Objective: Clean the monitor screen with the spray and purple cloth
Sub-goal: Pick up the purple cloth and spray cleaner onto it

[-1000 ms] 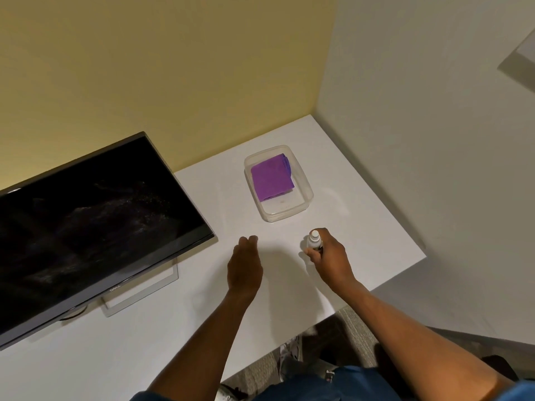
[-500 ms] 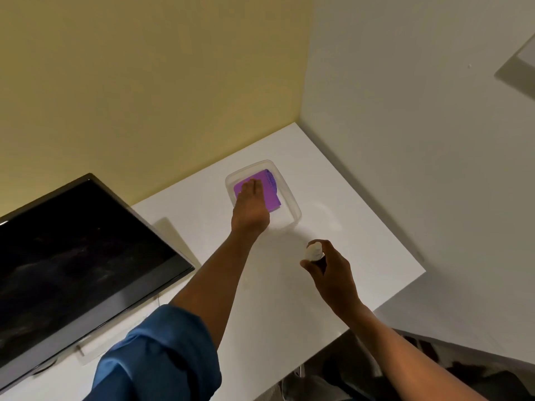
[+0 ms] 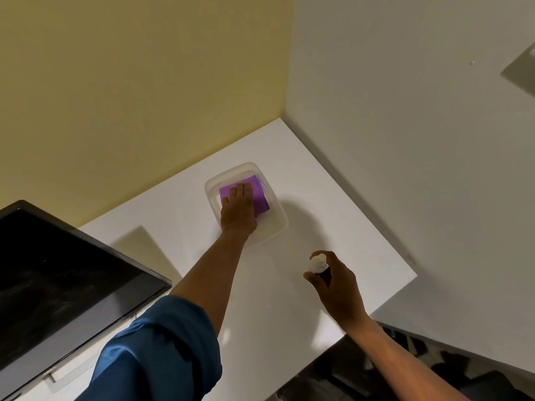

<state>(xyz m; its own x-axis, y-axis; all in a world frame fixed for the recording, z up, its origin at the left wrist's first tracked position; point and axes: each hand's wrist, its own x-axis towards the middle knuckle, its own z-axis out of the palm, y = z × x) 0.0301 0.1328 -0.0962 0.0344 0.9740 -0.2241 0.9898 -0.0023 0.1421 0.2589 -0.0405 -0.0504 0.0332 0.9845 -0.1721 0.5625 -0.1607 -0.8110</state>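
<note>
The monitor (image 3: 60, 282), cut off at the frame's left edge, stands well left of both hands. The left hand (image 3: 238, 209) lies flat, fingers straight, on the purple cloth (image 3: 259, 195) inside a clear container (image 3: 278, 224), hiding much of the cloth. Nearer and rightward, the right hand (image 3: 335, 282) grips the spray (image 3: 318, 263), its body mostly hidden. A white desk (image 3: 333, 198) meets yellow and white walls.

The left hand (image 3: 238, 208) is reaching forward, arm outstretched, fingers lying flat and straight. The right hand (image 3: 335, 287) is curling around something small.
</note>
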